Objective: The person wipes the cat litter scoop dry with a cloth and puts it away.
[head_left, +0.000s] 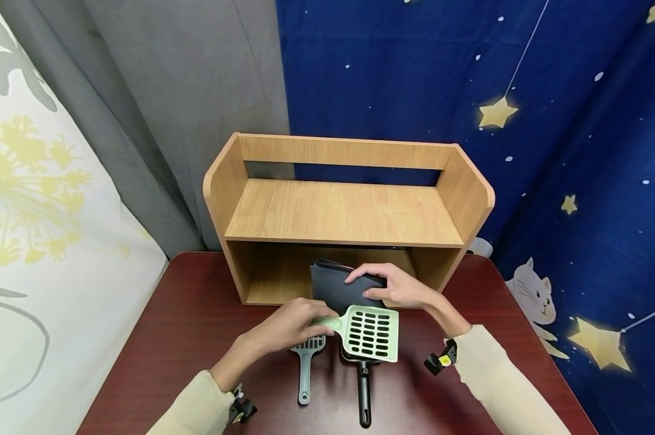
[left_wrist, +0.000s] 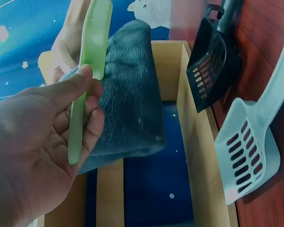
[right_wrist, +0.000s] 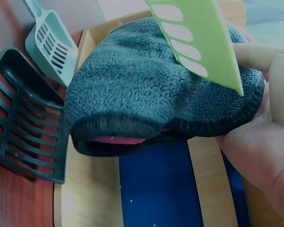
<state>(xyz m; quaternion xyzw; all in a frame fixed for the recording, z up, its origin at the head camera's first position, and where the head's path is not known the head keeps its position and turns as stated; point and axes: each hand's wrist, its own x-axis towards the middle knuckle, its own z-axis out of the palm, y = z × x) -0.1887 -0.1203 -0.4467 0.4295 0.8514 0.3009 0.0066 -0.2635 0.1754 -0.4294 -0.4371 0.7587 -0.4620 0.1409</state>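
Observation:
My left hand pinches the handle of a light green slotted litter scoop, whose flat head lies in front of the cloth in the head view. My right hand grips a folded dark grey towel by its right side, thumb and fingers on its two faces. The right wrist view shows the towel's fuzzy surface, dark edging and a bit of pink inside the fold. A grey-blue litter scoop lies on the table with its handle toward me. Beside it is a black litter scoop, its head mostly hidden under the green one.
A two-level wooden shelf stands at the back of the dark red table, just behind the towel. Its lower compartment opens toward me. Grey and starry blue curtains hang behind, and a white patterned curtain hangs at left.

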